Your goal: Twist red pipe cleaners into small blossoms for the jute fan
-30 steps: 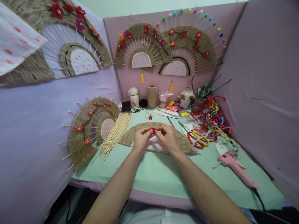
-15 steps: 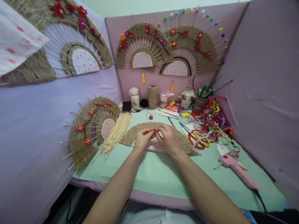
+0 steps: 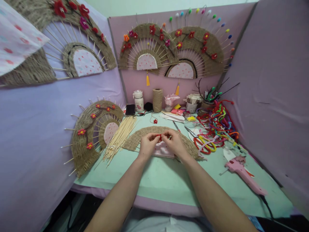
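Note:
Between the fingertips of both hands is a small red piece [image 3: 159, 136], likely bent pipe cleaner; its exact shape is mostly hidden by the fingers. My left hand [image 3: 148, 145] pinches it from the left, and my right hand [image 3: 174, 144] pinches it from the right. Both hands hover over a woven twine fan [image 3: 138, 137] lying on the table, whose pink-spotted centre [image 3: 164, 150] shows between the wrists. Just beyond the fan lies a small red flower [image 3: 155, 121] with a thin stem.
Left of the fan lie a bundle of thin sticks [image 3: 120, 138] and a finished fan [image 3: 83, 138]. To the right are scissors [image 3: 205, 144], a heap of coloured pipe cleaners [image 3: 220, 124] and a pink glue gun [image 3: 245, 175]. A twine spool [image 3: 157, 100] stands behind.
Both hands stay together over the fan, fingers shifting slightly on the red piece. The right hand has tilted a little, and more of the spotted centre shows.

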Action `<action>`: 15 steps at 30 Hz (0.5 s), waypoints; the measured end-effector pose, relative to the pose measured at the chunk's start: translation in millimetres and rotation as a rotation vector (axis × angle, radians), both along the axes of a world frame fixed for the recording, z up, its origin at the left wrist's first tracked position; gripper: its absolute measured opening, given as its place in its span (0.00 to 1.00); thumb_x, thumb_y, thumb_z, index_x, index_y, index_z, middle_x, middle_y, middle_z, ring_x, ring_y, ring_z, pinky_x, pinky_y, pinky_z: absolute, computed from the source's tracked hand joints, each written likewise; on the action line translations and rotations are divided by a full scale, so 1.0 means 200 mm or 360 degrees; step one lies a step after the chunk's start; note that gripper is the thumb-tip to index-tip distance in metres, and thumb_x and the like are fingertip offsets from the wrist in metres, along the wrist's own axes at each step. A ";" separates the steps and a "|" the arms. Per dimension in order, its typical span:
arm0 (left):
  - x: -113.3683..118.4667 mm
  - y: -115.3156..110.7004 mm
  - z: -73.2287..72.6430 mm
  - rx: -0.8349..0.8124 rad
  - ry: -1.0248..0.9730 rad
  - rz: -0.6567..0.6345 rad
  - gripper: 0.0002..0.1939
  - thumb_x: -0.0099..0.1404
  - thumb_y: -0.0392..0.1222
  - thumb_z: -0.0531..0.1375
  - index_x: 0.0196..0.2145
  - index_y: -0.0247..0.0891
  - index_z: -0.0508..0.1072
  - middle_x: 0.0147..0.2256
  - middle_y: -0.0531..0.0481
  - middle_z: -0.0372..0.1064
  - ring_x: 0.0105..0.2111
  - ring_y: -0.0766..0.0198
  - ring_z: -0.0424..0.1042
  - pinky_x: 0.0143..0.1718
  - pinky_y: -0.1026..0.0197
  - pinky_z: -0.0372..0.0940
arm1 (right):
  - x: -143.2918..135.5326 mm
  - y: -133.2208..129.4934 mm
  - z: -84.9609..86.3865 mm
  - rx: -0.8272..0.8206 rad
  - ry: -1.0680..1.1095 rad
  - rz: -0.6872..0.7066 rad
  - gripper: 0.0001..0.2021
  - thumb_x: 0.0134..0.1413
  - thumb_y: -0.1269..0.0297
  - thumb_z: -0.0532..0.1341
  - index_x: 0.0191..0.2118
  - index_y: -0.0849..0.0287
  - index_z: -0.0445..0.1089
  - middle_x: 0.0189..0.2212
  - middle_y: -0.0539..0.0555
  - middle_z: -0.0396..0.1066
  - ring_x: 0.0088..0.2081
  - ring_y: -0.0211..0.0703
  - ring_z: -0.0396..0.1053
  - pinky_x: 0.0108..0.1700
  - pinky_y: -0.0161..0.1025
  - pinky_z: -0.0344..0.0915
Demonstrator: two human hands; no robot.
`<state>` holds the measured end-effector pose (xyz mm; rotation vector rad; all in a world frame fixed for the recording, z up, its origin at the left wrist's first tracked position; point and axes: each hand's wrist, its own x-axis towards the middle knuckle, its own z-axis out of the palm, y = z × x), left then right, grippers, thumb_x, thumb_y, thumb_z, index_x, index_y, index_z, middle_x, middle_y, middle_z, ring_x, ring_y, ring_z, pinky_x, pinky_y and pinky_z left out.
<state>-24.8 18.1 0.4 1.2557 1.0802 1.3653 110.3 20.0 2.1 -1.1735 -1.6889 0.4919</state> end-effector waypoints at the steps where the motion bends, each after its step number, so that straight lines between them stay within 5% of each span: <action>1: 0.00 0.00 0.00 0.0030 0.0062 0.0003 0.09 0.50 0.39 0.63 0.29 0.32 0.75 0.26 0.47 0.74 0.27 0.63 0.73 0.33 0.60 0.67 | 0.00 0.00 0.00 -0.0003 -0.0031 0.0013 0.05 0.50 0.69 0.56 0.26 0.59 0.67 0.26 0.51 0.68 0.29 0.39 0.64 0.33 0.37 0.60; 7: 0.00 -0.01 -0.03 0.0146 0.0417 0.0119 0.05 0.51 0.37 0.61 0.28 0.35 0.76 0.24 0.48 0.73 0.26 0.63 0.72 0.31 0.62 0.66 | 0.00 -0.03 0.02 0.0364 -0.0431 -0.0029 0.05 0.51 0.70 0.57 0.25 0.59 0.65 0.28 0.54 0.67 0.35 0.45 0.62 0.38 0.41 0.58; 15: 0.01 0.00 0.00 -0.0129 -0.0258 0.0067 0.10 0.48 0.41 0.65 0.29 0.32 0.75 0.27 0.47 0.73 0.29 0.65 0.73 0.37 0.60 0.69 | 0.01 -0.02 0.03 0.0135 -0.0031 0.0013 0.03 0.51 0.66 0.58 0.31 0.58 0.68 0.29 0.51 0.68 0.31 0.40 0.64 0.35 0.37 0.60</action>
